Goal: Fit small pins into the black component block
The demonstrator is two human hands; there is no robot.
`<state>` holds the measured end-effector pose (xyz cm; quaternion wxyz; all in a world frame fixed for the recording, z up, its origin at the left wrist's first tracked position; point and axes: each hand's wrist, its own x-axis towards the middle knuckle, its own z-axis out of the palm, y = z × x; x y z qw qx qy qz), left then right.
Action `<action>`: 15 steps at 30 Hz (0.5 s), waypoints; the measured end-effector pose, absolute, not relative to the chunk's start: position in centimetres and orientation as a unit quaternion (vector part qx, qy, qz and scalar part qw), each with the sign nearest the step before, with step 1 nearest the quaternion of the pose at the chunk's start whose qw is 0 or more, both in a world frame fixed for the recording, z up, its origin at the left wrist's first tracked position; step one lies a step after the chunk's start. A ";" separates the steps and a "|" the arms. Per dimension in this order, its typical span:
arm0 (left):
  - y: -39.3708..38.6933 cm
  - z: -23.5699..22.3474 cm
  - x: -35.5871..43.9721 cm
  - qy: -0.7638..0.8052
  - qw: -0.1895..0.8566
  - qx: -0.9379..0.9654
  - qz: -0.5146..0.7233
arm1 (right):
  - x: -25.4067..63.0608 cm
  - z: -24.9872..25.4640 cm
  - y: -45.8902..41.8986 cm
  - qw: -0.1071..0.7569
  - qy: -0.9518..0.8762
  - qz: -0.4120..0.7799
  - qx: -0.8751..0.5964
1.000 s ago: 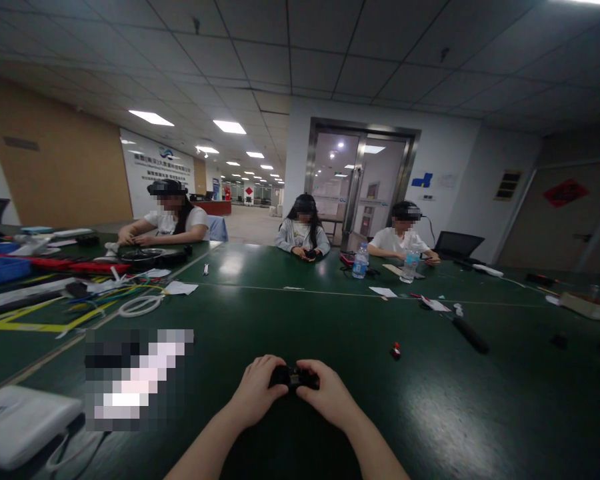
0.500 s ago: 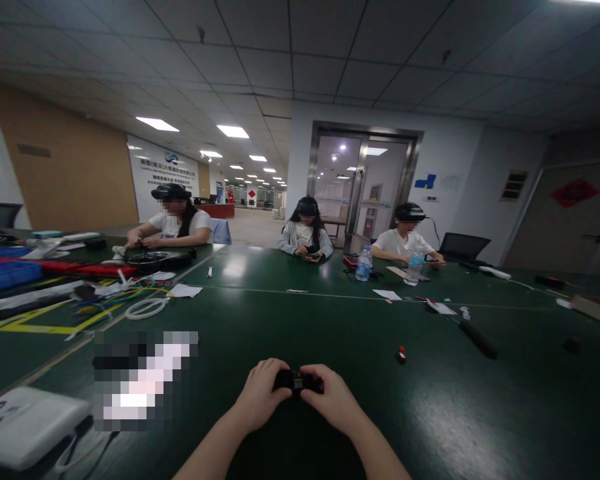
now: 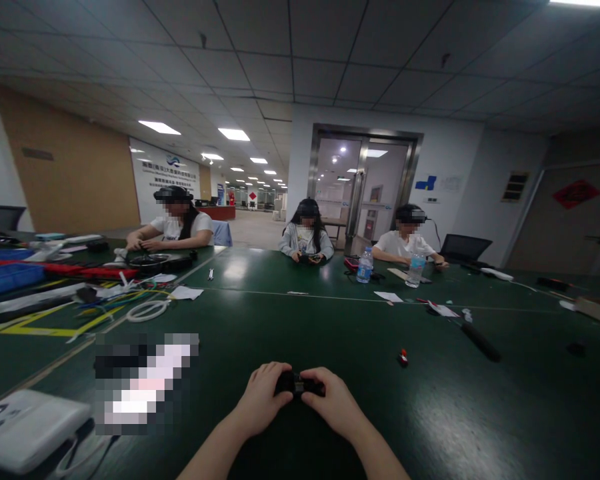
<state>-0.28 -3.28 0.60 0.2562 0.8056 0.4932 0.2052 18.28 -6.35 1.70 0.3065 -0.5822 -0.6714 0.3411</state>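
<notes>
Both of my hands meet low in the middle of the view, just above the dark green table [image 3: 360,333]. My left hand [image 3: 263,400] and my right hand [image 3: 333,400] pinch a small black part [image 3: 296,384] between their fingertips, one at each end. The fingers of both hands are curled and closed on it. What the part is cannot be made out. A small red piece [image 3: 403,358] lies on the table to the right, apart from my hands.
A white box [image 3: 27,427] with a cable sits at the near left. A white ring [image 3: 147,310], coloured wires and a blue bin [image 3: 10,277] lie farther left. A black rod [image 3: 481,342] lies at right. Three other people sit across the table, with two water bottles [image 3: 364,265].
The view has shifted slightly up and to the left. My hands have kept their grip on the black part and have hardly moved.
</notes>
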 end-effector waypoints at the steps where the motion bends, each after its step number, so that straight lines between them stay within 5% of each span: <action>1: -3.2 0.5 -0.3 0.494 0.257 0.805 0.204 | 18.3 1.7 -6.3 0.306 -0.671 0.342 -0.583; 15: -3.6 1.1 0.2 0.497 0.224 0.818 0.181 | 18.6 0.3 -5.8 0.327 -0.671 0.335 -0.574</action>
